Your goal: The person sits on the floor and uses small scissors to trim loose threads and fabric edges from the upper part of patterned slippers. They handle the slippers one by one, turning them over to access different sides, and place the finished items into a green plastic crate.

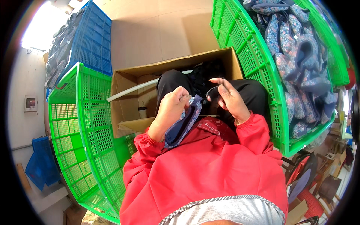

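Observation:
My left hand [173, 106] is closed around the top end of a floral fabric shoe upper [183, 125] with a blue lining. The piece hangs down against my red apron, its opening toward me. Just right of it is my right hand [229, 98], index finger stretched out and the other fingers bent. A small dark thing [213, 91] shows between its thumb and fingers, too unclear to name. Both hands are above my lap, in front of an open cardboard box [129, 125].
On the right a green crate [258, 67] holds several similar floral shoe uppers [300, 67]. Green crates [88, 123] stand on the left, with a blue crate [92, 41] of dark pieces behind. A pale rod [138, 87] slants across the box, beside dark material [212, 71].

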`<state>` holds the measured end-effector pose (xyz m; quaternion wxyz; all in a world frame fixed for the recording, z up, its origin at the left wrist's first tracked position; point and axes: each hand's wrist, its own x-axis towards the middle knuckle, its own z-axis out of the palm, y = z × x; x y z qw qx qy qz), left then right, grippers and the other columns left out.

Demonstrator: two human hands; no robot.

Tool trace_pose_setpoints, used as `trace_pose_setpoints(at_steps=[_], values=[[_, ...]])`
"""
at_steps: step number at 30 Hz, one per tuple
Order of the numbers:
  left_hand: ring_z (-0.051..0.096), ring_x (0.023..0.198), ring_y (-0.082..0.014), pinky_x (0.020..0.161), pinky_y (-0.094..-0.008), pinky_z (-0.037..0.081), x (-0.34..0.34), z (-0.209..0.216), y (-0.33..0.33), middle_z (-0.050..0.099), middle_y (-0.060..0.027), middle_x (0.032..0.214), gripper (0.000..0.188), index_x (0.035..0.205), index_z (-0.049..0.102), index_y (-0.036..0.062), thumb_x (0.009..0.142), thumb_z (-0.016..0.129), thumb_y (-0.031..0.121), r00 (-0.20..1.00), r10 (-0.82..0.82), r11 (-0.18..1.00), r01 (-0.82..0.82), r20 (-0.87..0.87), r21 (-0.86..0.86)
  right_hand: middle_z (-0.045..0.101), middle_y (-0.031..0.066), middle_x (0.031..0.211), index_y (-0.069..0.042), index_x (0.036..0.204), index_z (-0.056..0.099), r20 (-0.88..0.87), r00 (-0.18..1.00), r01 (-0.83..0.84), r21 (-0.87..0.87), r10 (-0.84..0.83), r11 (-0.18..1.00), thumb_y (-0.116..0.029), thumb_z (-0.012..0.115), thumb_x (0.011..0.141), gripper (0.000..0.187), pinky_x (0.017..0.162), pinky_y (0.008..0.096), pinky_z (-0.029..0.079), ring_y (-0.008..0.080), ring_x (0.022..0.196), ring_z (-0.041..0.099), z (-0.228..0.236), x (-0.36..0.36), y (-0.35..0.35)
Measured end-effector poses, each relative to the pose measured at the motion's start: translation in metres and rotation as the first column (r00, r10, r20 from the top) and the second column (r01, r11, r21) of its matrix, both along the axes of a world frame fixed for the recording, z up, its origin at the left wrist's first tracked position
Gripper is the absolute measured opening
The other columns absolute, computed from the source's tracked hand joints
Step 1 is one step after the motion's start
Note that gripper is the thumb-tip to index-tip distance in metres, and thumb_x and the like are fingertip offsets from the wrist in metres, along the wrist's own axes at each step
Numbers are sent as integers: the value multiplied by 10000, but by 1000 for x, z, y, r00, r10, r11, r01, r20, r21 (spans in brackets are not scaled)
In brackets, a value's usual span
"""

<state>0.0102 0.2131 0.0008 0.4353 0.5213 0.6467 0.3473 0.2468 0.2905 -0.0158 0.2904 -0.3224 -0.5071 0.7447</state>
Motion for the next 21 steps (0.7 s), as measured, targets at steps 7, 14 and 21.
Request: trace_pose_setpoints(at_steps=[7, 14, 21], values=[[594, 622, -152, 601, -301, 485, 8, 5, 1, 613, -55, 675, 104, 942, 608, 34, 979, 603, 131, 990, -6, 998, 14, -142, 62, 630, 39, 906, -34, 1198, 547, 431, 846, -446, 253, 313, 859, -347, 582, 1037, 353, 753, 269, 496, 103, 817, 595, 20, -2, 11], [555, 618, -103, 580, -274, 454, 12, -14, 6, 611, -45, 676, 98, 920, 637, 3, 941, 670, 93, 991, 70, 966, -40, -111, 256, 629, 5, 867, -17, 1111, 626, 219, 958, -152, -168, 187, 974, -166, 739, 935, 257, 703, 232, 485, 78, 765, 581, 2, -20, -8], [561, 666, -60, 593, -230, 462, 15, -13, 23, 637, -4, 727, 105, 898, 679, -21, 938, 688, 76, 997, 37, 994, -44, 72, 99, 599, -19, 773, -52, 1051, 670, -9, 994, 98, -353, -108, 930, -128, 787, 883, 218, 552, 189, 402, 44, 635, 520, -8, -46, -35]])
